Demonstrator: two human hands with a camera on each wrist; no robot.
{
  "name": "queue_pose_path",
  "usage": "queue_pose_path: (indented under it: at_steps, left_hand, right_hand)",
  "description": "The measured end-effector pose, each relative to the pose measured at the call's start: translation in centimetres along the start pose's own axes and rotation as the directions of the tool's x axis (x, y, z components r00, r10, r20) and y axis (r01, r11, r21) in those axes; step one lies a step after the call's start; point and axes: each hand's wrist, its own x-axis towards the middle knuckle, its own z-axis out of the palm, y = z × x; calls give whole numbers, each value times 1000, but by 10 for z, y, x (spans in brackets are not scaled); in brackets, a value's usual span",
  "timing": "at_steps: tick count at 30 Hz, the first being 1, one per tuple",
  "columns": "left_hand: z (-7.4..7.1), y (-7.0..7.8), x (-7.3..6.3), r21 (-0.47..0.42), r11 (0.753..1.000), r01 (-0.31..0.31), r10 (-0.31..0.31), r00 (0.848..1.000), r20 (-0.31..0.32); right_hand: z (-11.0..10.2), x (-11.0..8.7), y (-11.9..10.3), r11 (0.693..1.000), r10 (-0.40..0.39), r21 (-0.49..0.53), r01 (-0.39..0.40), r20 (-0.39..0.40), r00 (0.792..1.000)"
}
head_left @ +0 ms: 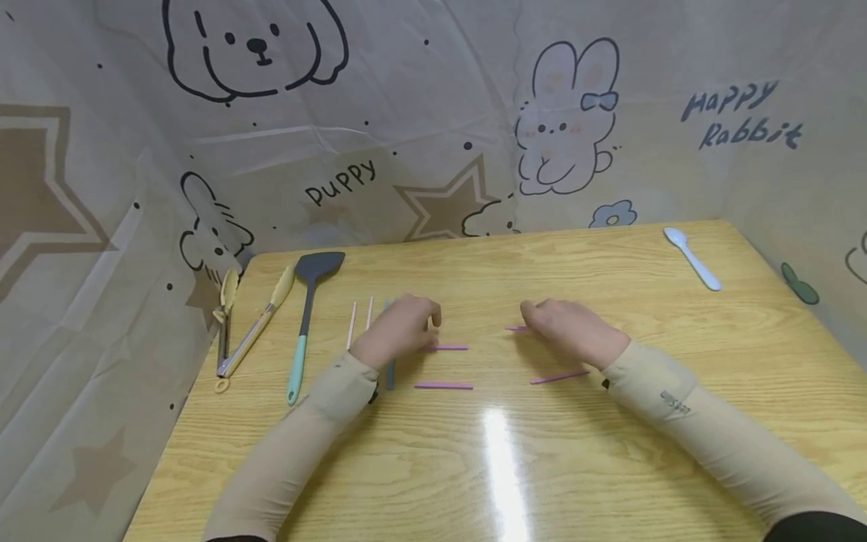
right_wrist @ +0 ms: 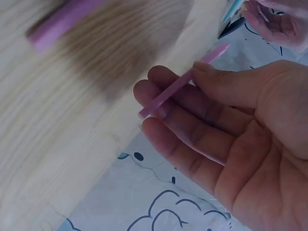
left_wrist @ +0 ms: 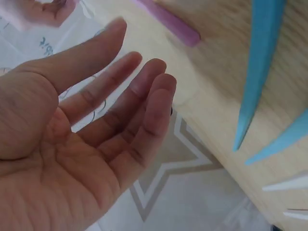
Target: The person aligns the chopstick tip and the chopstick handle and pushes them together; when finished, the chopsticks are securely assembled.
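Note:
My right hand (head_left: 576, 327) pinches a thin purple stick (right_wrist: 178, 87) between thumb and fingers, just over the table. Below that hand, a second purple stick (head_left: 557, 378) lies slightly slanted on the wood. My left hand (head_left: 400, 329) holds nothing; its thumb stands apart from the loosely bent fingers in the left wrist view. Close by its fingertips lies another purple stick (head_left: 452, 347), with one more purple stick (head_left: 443, 385) nearer the front, roughly parallel. Two blue sticks (left_wrist: 260, 72) show beside the left hand, partly hidden under it in the head view. Two whitish sticks (head_left: 351, 325) lie farther left.
At the left lie yellow-tipped tongs (head_left: 254, 339) and a dark spatula (head_left: 308, 301) with a mint handle. A pale blue spoon (head_left: 692, 258) rests at the back right. Printed cloth (head_left: 420, 90) hangs along the table's back and sides.

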Motion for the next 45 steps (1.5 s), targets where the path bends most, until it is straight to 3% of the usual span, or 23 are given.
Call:
queue_pose_path:
  at_steps: [4,7,19,23,30,38,45]
  left_hand:
    - [9,4,4,-1,994,-106,106,994,25]
    - [15,6,7,15,989,-150,149,988,36]
    - [25,10,15,161,984,-80,72,996,56]
    - [25,10,13,165,983,-81,72,996,61]
    - [4,7,2,109,987,-118,124,991,-44]
    - [-17,12,-3,87,977,-197,209,966,-155]
    - [-24,18,-8,88,977,-195,210,954,-213]
  right_hand:
    - [-1,0,-3,999,-33,21,34,-48,998]
    - [-1,0,-5,998,-59,20,61,-92,994]
    - [-12,4,-11,992,-83,79,98,-172,982]
    - [-16,5,-12,989,-114,69,131,-210,971]
    - [-21,5,-10,989,-125,51,142,-254,959]
    - [-28,8,-9,983,-141,76,168,-281,949]
    - [-33,9,-11,977,-177,58,205,-318,931]
